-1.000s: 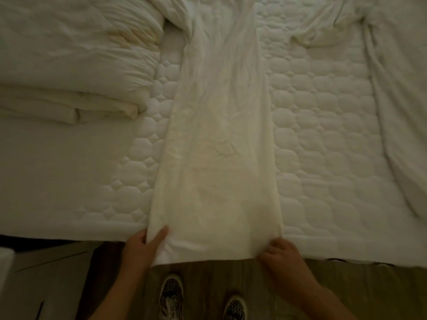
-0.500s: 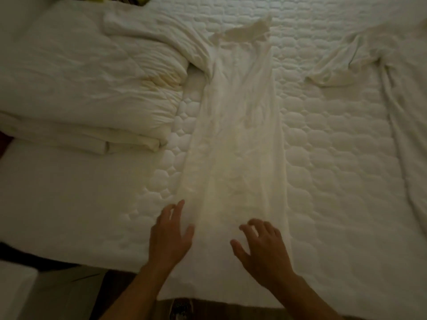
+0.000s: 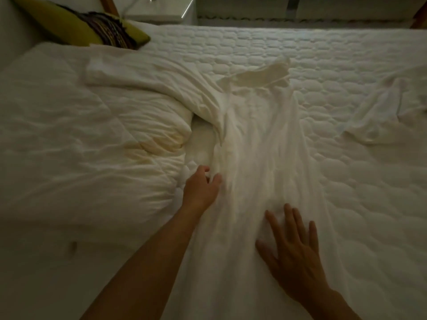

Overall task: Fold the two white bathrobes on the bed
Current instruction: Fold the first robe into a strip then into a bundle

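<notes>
From the head camera, looking down the dim bed (image 3: 346, 192): one bathrobe (image 3: 261, 146) lies as a long narrow strip up the middle of the quilted mattress. Its near end is under the person's arms and its collar lies at the far end. One sleeve (image 3: 143, 72) trails off to the left, up over the rumpled duvet (image 3: 76, 139) heaped on that side of the bed.

The left hand (image 3: 202, 187) is at the strip's left edge, right beside the duvet. Its fingers are curled in and the thumb is closed toward them, pinching a fold of the bathrobe's cloth. It is a bit blurred, so I can't make out more of the grip.

The right hand (image 3: 293, 247) lies flat on the near part of the strip, palm down and fingers spread wide and straight, pressing on the cloth and gripping nothing.

The second bathrobe (image 3: 383, 112) lies crumpled and spread out toward the right edge of the bed, well apart from the first, with bare quilting between them.

A green cushion (image 3: 76, 26) with a dark striped band sits at the far left corner, behind the duvet. A pale nightstand (image 3: 159, 12) stands just past the mattress.
</notes>
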Available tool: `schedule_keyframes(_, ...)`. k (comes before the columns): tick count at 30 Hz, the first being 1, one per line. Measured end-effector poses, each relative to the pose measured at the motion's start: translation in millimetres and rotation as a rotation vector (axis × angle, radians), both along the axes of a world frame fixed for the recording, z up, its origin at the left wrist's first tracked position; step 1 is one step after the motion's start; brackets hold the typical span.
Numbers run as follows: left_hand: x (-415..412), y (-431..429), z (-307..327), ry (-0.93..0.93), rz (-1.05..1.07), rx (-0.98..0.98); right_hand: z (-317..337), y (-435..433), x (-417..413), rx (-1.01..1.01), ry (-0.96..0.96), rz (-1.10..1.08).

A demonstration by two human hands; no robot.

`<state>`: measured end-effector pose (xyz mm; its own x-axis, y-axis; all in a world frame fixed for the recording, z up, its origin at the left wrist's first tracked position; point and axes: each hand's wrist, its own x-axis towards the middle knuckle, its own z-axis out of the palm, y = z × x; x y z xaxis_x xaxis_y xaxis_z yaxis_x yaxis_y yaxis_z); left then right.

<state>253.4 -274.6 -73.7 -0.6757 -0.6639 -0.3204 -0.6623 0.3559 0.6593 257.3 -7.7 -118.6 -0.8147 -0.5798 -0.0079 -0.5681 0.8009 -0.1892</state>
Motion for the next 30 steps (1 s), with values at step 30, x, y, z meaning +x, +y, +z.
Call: schedule_keyframes(30,-165,-99,-30,0.130,0.265,-0.093,-44,-28,-39,-0.188,0.226,-0.079)
